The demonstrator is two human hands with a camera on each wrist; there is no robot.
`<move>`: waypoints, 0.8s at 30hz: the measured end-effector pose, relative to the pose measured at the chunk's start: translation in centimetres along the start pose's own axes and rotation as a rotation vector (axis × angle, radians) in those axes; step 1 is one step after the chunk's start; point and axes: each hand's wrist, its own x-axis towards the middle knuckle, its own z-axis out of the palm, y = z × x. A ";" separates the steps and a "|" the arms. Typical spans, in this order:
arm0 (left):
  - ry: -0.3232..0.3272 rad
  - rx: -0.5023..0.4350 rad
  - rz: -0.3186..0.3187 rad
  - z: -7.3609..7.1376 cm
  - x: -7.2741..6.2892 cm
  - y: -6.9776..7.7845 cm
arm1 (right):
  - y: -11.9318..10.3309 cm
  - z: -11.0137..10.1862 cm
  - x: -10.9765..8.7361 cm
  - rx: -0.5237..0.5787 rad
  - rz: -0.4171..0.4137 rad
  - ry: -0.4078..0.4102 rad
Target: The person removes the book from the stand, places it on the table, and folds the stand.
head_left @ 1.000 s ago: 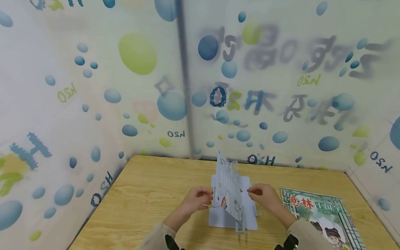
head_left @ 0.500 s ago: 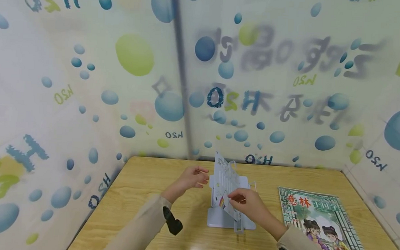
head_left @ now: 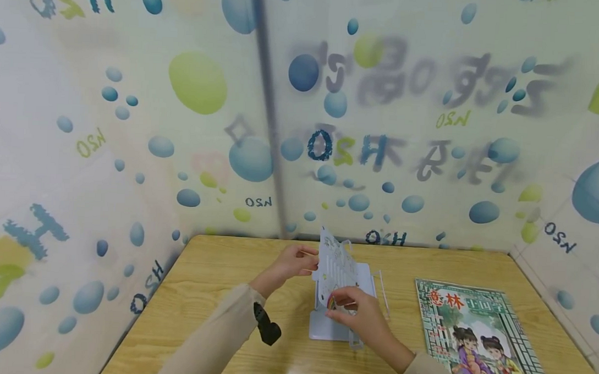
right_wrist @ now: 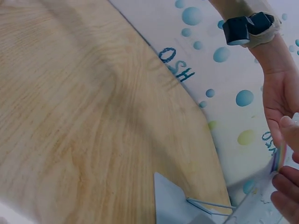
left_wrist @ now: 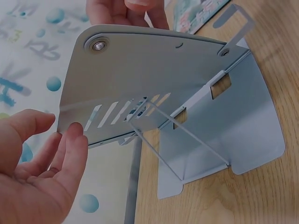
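A white metal book stand (head_left: 337, 268) stands on the table, its slotted, rainbow-printed panel tilted up from a flat base (head_left: 326, 326). My left hand (head_left: 288, 266) is at the panel's far left edge. In the left wrist view that hand (left_wrist: 46, 172) has thumb and fingertips on either side of the panel's corner. A thin wire prop (left_wrist: 187, 128) joins the back of the panel to the base. My right hand (head_left: 360, 313) is curved before the panel's printed face, near the rainbow, with thumb and fingers apart. Its fingers partly hide the panel's near edge.
A magazine (head_left: 467, 336) with two illustrated figures on its cover lies to the right of the stand. The wooden table (head_left: 216, 294) ends at a wall (head_left: 192, 139) with bubble prints behind and at the left.
My right hand has moved left from the stand's right side to the front of its panel. My left hand went farther back, off the edge, then came to the panel's far left edge.
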 end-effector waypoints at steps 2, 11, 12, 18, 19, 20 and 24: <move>0.014 -0.005 0.003 0.2 0.0 0.0 | 0.2 0.4 -0.1 0.018 -0.018 0.021; 0.115 -0.098 -0.026 1.4 0.0 -0.1 | 0.8 1.7 -0.5 0.102 -0.079 0.153; 0.126 -0.107 -0.023 1.5 0.0 -0.1 | 0.8 1.8 -0.5 0.115 -0.081 0.160; 0.161 -0.153 -0.001 2.2 -0.3 0.0 | -1.3 1.4 -0.9 0.183 -0.065 0.158; 0.163 -0.160 -0.001 2.3 -0.3 0.0 | -1.8 1.3 -0.9 0.185 -0.068 0.158; 0.165 -0.168 -0.003 2.4 -0.3 0.1 | -2.1 1.1 -1.0 0.181 -0.069 0.160; 0.171 -0.197 -0.007 2.7 -0.3 0.2 | -2.2 0.9 -1.1 0.175 -0.092 0.181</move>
